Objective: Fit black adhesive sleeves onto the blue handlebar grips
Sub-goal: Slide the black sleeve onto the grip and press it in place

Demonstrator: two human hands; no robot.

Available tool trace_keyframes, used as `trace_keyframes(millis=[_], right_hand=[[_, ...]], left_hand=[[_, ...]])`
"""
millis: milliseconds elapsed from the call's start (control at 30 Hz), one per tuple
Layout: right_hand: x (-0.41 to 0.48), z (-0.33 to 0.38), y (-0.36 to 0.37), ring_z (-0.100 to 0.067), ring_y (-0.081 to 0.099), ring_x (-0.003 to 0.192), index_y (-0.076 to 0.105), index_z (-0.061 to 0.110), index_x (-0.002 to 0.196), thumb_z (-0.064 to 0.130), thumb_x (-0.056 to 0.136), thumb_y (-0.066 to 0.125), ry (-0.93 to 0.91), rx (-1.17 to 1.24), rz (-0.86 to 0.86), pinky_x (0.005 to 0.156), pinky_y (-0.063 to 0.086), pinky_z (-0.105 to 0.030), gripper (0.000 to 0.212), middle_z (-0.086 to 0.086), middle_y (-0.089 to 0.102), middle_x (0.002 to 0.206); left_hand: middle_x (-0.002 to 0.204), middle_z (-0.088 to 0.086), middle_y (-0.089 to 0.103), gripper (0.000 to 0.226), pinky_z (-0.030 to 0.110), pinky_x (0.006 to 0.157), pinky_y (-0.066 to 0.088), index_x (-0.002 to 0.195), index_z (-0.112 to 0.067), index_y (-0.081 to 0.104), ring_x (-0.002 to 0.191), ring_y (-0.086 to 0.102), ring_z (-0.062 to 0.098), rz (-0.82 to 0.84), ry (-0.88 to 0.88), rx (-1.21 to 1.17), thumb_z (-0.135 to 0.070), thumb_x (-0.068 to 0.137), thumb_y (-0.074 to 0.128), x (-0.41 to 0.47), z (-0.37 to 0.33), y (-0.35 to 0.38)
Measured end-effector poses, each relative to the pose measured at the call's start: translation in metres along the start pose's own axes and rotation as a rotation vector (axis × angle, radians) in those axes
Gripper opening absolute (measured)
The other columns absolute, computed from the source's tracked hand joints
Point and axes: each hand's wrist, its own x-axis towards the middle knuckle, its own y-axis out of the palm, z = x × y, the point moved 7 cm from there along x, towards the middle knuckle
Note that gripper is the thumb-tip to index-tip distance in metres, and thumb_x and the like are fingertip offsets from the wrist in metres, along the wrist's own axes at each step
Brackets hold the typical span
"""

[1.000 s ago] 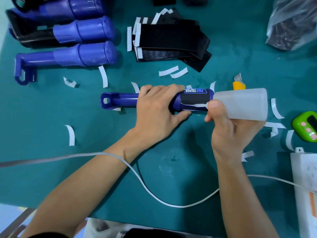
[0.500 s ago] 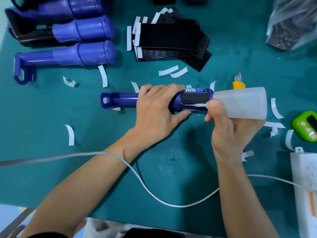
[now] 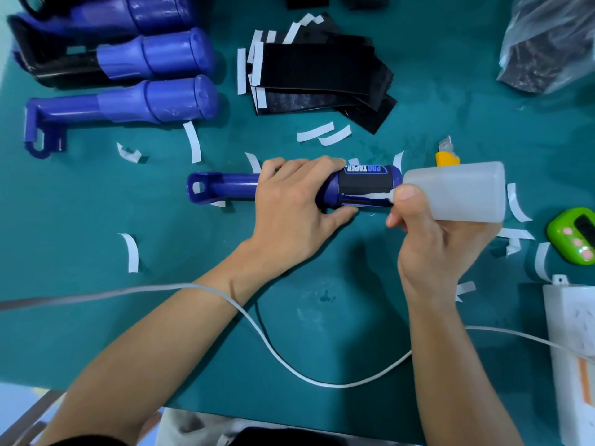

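Note:
A blue handlebar grip (image 3: pixel 225 186) lies across the middle of the green mat, with a black sleeve (image 3: pixel 365 181) printed PRO TAPER wrapped round its thick end. My left hand (image 3: pixel 296 207) grips the grip's middle, fingers over the top and thumb below. My right hand (image 3: pixel 441 239) holds a translucent plastic squeeze bottle (image 3: pixel 460 191). The bottle's nozzle touches the lower seam of the sleeve. A stack of black adhesive sleeves (image 3: pixel 318 72) with white backing tabs lies behind.
Three more blue grips (image 3: pixel 154 98) lie at the back left. White backing strips (image 3: pixel 130 252) litter the mat. A yellow utility knife (image 3: pixel 447 156), a green timer (image 3: pixel 576 235), a white power strip (image 3: pixel 573 349), a white cable (image 3: pixel 273 349) and a plastic bag (image 3: pixel 553 43) are around.

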Motion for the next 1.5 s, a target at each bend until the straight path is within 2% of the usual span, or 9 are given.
trace_keyframes(millis=[100,200,367,500,667,1000,1300,1433,1500], right_hand=[[-0.0011,-0.0003,0.0014,-0.018,0.062,0.052,0.067,0.003,0.075,0.020,0.091,0.074,0.005,-0.011,0.005,0.060,0.049,-0.026,0.025,0.012,0.064,0.061],[-0.0010,-0.0005,0.0017,-0.018,0.062,0.051,0.067,0.001,0.076,0.021,0.091,0.074,0.009,-0.018,0.004,0.059,0.048,-0.026,0.026,0.010,0.064,0.061],[-0.0009,-0.0017,0.0014,-0.019,0.063,0.051,0.068,0.006,0.076,0.023,0.091,0.074,0.013,-0.024,0.006,0.058,0.048,-0.028,0.024,0.013,0.066,0.061],[-0.0010,-0.0037,0.0012,-0.018,0.063,0.051,0.069,0.017,0.079,0.022,0.090,0.075,0.042,0.001,-0.006,0.057,0.047,-0.025,0.014,0.011,0.068,0.063],[0.0002,-0.0037,0.0015,-0.018,0.063,0.051,0.068,0.019,0.076,0.021,0.090,0.076,0.030,0.003,-0.004,0.057,0.047,-0.025,0.016,0.010,0.067,0.061],[0.0006,-0.0013,-0.0004,-0.018,0.063,0.053,0.065,0.013,0.071,0.015,0.090,0.074,0.007,-0.009,-0.001,0.059,0.047,-0.026,0.021,0.014,0.065,0.060],[0.0009,0.0008,-0.0005,-0.017,0.063,0.053,0.066,0.018,0.075,0.020,0.091,0.075,0.003,0.000,0.003,0.059,0.049,-0.027,0.018,0.015,0.065,0.061],[0.0008,-0.0010,-0.0006,-0.016,0.062,0.051,0.065,0.011,0.075,0.019,0.090,0.074,0.009,0.012,0.000,0.061,0.047,-0.023,0.020,0.015,0.065,0.061],[0.0002,-0.0020,0.0000,-0.017,0.061,0.050,0.066,0.015,0.077,0.018,0.089,0.074,0.027,0.035,0.000,0.059,0.047,-0.023,0.015,0.014,0.065,0.061]], left_hand=[[0.100,-0.011,0.074,0.055,0.037,0.091,0.038,0.111,-0.020,0.074,0.093,0.066,0.018,-0.005,0.000,-0.001,-0.050,0.067,0.088,-0.0003,0.0003,0.0000],[0.101,-0.010,0.075,0.055,0.038,0.092,0.038,0.111,-0.019,0.074,0.093,0.066,0.018,-0.007,0.000,0.004,-0.049,0.066,0.089,0.0000,0.0004,-0.0002],[0.101,-0.010,0.075,0.055,0.037,0.092,0.038,0.111,-0.019,0.075,0.093,0.067,0.019,-0.004,-0.002,0.002,-0.048,0.066,0.089,0.0005,-0.0001,-0.0012],[0.103,-0.009,0.076,0.056,0.037,0.092,0.038,0.111,-0.018,0.075,0.094,0.068,0.019,0.005,-0.004,0.000,-0.048,0.066,0.089,0.0001,-0.0009,-0.0010],[0.104,-0.009,0.076,0.056,0.037,0.092,0.037,0.111,-0.018,0.075,0.094,0.068,0.020,0.008,-0.002,0.007,-0.049,0.067,0.089,0.0007,-0.0013,-0.0021],[0.102,-0.010,0.075,0.055,0.036,0.091,0.037,0.111,-0.019,0.074,0.094,0.067,0.019,0.001,0.007,0.016,-0.050,0.068,0.087,-0.0001,-0.0012,-0.0012],[0.102,-0.011,0.075,0.054,0.036,0.091,0.037,0.111,-0.020,0.074,0.094,0.067,0.018,-0.009,0.014,0.017,-0.051,0.068,0.085,0.0000,0.0002,-0.0003],[0.102,-0.011,0.075,0.055,0.034,0.091,0.036,0.111,-0.020,0.074,0.094,0.066,0.017,-0.009,0.016,0.013,-0.051,0.068,0.086,0.0001,-0.0005,0.0000],[0.101,-0.011,0.075,0.055,0.035,0.091,0.037,0.111,-0.020,0.074,0.094,0.066,0.017,-0.012,0.015,0.012,-0.051,0.067,0.086,-0.0001,-0.0005,-0.0002]])
